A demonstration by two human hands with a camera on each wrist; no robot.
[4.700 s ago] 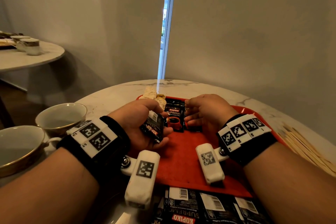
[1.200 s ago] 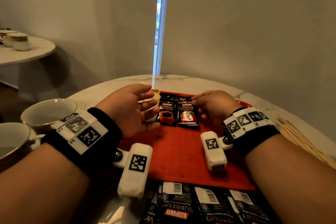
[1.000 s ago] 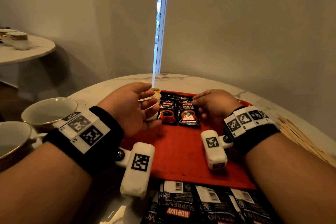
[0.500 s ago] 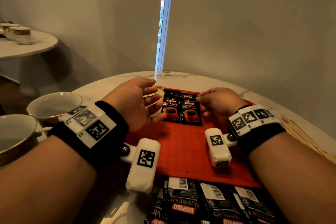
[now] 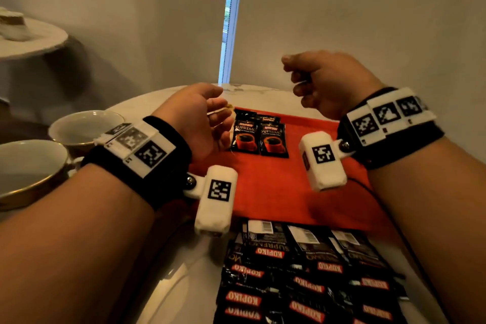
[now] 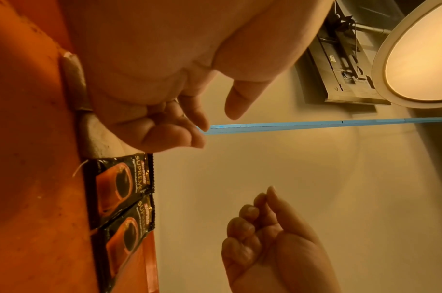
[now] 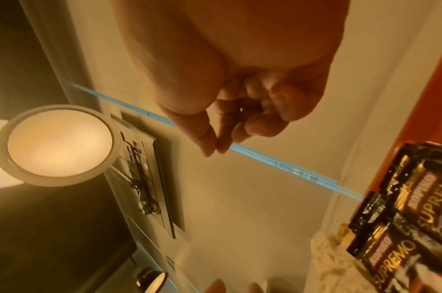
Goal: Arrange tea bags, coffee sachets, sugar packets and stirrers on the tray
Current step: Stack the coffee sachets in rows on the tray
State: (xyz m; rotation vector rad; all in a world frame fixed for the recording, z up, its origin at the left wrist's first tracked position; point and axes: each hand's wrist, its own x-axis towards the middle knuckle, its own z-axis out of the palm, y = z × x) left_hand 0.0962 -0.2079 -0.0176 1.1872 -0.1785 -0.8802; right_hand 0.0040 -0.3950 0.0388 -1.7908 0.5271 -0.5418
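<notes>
Hovering my left hand [image 5: 196, 116] over the far-left corner of the red tray [image 5: 276, 187], fingers loosely curled, grip relaxed and holding nothing. My right hand [image 5: 323, 81] hangs up in the air above the tray's far-right part, fingers curled in, thumb tip meeting index tip; grip closed on nothing that I can see from the wrist views.

2 coffee sachets [image 5: 259, 137] lie flat side by side at the tray's far edge, touching, long axes running away from me, printed tops pointing far, cup pics toward me. More dark sachets peek out behind them. Just left of them, partly under my left hand, tea bags [image 6: 76, 83] lie on the tray, pale w/ a thin string showing.

On the desk [image 5: 184, 284], near the tray's close edge, sits a loose heap of spare sachets [image 5: 302, 271], labels upside down to me, barcoded ends toward the tray. 2 cups [image 5: 81, 126] stand left of the tray on the desk.
</notes>
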